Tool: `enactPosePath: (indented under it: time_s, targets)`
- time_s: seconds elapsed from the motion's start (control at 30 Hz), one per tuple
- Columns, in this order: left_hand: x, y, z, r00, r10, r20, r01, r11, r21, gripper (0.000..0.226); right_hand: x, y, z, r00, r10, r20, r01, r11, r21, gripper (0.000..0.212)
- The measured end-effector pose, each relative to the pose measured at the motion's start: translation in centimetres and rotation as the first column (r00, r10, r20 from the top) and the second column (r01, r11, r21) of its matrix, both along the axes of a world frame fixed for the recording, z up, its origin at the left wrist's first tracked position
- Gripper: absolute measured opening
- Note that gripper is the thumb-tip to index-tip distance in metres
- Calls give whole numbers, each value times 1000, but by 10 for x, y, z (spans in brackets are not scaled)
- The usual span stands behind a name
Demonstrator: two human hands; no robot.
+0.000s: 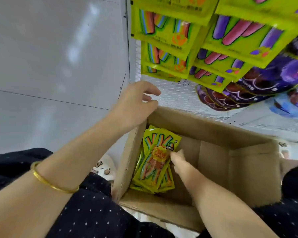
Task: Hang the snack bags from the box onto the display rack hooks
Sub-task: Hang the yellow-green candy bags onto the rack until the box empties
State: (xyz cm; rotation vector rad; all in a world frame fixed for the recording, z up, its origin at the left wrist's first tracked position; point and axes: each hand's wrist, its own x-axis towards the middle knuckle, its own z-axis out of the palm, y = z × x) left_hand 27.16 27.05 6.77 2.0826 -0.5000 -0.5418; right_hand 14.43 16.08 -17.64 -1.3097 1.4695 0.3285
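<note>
Behind the left hand (136,107), 1 gold bangle (53,184); dark garment (93,212) (small white dots).

A stack of snack bags (155,162) is leaned against the left wall inside the box (239,169), which is set before the display rack (177,95); other bags (168,40) are hung above it.

The left hand (136,107) sits at the far left corner of the cardboard box (239,169), its heel on the top edge of the box's left wall. Its fingers are loosely curled and held clear of the wall, and the bare forearm runs back to the near left, outside the box. The right hand (179,160) reaches down inside the box toward its left wall, forearm crossing the near edge, and its fingertips meet the top snack bag (155,152), perhaps pinching it, though blur hides the grip.
</note>
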Motion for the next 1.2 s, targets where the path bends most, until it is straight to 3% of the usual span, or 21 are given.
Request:
enactPosePath:
  time_s: [0.13, 0.3, 0.37, 0.43, 0.5, 0.6, 0.67, 0.77, 0.87, 0.93, 1.0, 1.1, 1.2]
  targets:
    - [4, 2, -2, 1000, 4, -14, -4, 1000, 15, 28, 19, 7, 0, 973, -220, 68, 221, 975, 0, 40]
    - [5, 3, -4, 1000, 1, -30, 2, 996, 93, 24, 24, 13, 33, 941, -12, 338, -9, 998, 59, 7]
    - [4, 5, -10, 999, -21, -30, 27, 978, 205, 38, 18, 1, 70, 881, 68, 469, -104, 993, 52, 9]
    - [-1, 5, -9, 998, -38, -59, 53, 959, 279, 58, 12, -15, 112, 790, 171, 589, -188, 982, -34, 8]
    - [-9, 2, 1, 994, -24, -106, 47, 974, 220, 61, 7, -30, 156, 706, 304, 640, -258, 952, -168, 11]
    - [-20, -2, 32, 996, 24, -90, -25, 1000, -9, 17, -3, -43, 219, 615, 475, 629, -243, 874, -422, 16]
    - [-25, -2, 61, 998, 46, -45, -51, 993, -108, 15, -9, -43, 258, 542, 544, 640, -95, 797, -596, 5]
    - [-31, 2, 115, 1000, 25, 10, -23, 981, -191, 9, -19, -34, 320, 417, 607, 677, 146, 691, -708, 48]
    - [-31, 12, 182, 998, -27, 62, 41, 969, -243, 14, -22, -27, 383, 236, 791, 564, 241, 515, -823, 76]
    - [-26, 20, 231, 986, -13, 165, 58, 960, -274, 13, -19, -28, 422, 185, 891, 414, 332, 340, -880, 71]
    - [-16, 20, 280, 951, 97, 295, 23, 925, -380, 11, -13, -29, 460, 216, 921, 324, 438, 205, -875, 50]
    - [7, 2, 345, 864, 248, 437, 8, 863, -506, 9, -1, -32, 515, 213, 916, 340, 512, 191, -837, 33]
    - [41, -24, 388, 791, 346, 504, -28, 844, -535, 27, 10, -30, 564, 199, 914, 353, 500, 215, -839, 35]
